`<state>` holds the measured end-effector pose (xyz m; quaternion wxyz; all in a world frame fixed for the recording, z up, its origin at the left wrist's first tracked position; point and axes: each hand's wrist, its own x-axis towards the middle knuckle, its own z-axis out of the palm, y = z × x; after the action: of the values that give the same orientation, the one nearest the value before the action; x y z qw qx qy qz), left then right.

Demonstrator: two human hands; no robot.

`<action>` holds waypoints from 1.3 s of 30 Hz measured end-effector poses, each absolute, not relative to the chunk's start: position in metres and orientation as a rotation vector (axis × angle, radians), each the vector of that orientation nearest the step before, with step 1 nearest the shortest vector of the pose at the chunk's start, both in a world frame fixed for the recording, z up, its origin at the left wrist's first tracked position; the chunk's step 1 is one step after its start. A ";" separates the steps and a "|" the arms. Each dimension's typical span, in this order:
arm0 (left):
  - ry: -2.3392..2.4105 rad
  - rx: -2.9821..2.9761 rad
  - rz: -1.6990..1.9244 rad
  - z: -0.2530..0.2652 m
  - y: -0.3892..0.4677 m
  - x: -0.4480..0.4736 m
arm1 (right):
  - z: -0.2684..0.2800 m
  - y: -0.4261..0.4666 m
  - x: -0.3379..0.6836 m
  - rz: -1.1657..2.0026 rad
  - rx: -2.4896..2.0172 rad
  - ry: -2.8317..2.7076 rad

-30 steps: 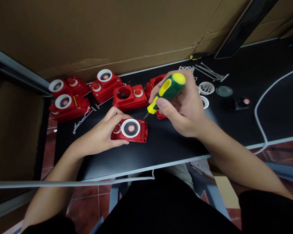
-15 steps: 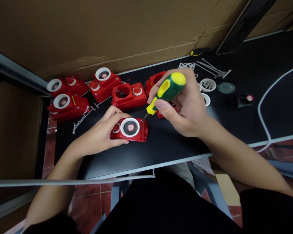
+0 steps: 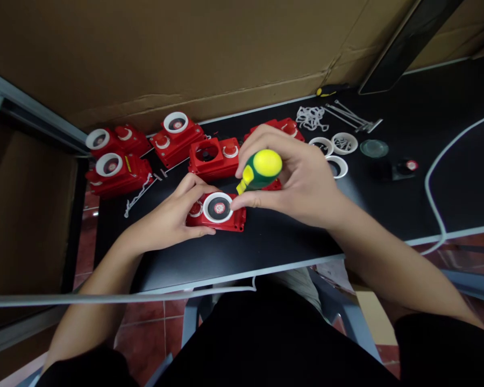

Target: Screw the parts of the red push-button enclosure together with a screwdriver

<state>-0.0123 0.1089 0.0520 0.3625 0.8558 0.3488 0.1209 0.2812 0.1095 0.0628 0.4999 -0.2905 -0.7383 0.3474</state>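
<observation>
A red box with a white ring and black dial (image 3: 218, 210) lies on the black table (image 3: 266, 242) in front of me. My left hand (image 3: 173, 217) grips its left side and holds it down. My right hand (image 3: 298, 177) holds a green and yellow screwdriver (image 3: 260, 169) nearly upright, butt end toward the camera, over the box's upper right corner. The tip is hidden behind the handle and my thumb.
Several more red boxes (image 3: 173, 141) sit at the back left against a cardboard wall (image 3: 185, 54). White rings (image 3: 339, 166), a clear disc (image 3: 374, 148), white ties (image 3: 311, 117) and metal pins (image 3: 349, 117) lie to the right. A white cable (image 3: 431, 188) curves over the table's right side.
The screwdriver has swung from slanted to nearly upright over the box's corner, and my right hand has shifted left and down with it. My left hand stays on the box.
</observation>
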 end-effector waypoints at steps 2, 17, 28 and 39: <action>0.906 2.197 0.311 0.052 0.109 -0.013 | 0.061 0.109 0.278 0.892 -0.760 -1.707; 0.935 2.200 0.360 0.051 0.110 -0.010 | 0.039 0.125 0.273 1.055 -0.654 -1.542; 1.014 2.262 0.559 0.031 0.095 0.006 | 0.050 0.118 0.230 1.145 -0.588 -1.236; 0.953 2.251 0.517 0.036 0.101 -0.001 | 0.085 0.127 0.239 1.363 -0.548 -1.160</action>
<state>-0.0015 0.1011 0.0363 0.3159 0.8549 0.3618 0.1962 0.2393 0.1269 0.0851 0.5932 -0.2359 -0.4990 0.5861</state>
